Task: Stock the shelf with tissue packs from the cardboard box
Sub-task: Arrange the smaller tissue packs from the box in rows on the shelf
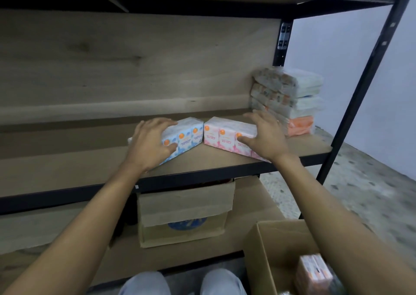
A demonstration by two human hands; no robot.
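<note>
Near the shelf [67, 171] front edge, blue pack [182, 137] and pink pack [225, 135] are clasped by left hand [150, 146] and right hand [265, 137]; the cardboard box [265, 249] is not yet emptied.

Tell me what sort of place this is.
Probably a stockroom or storage room: a black metal rack with wood boards, a cardboard box on the lower shelf and an open box nearby, and wrapped tissue packs stacked at the shelf's end.
</note>
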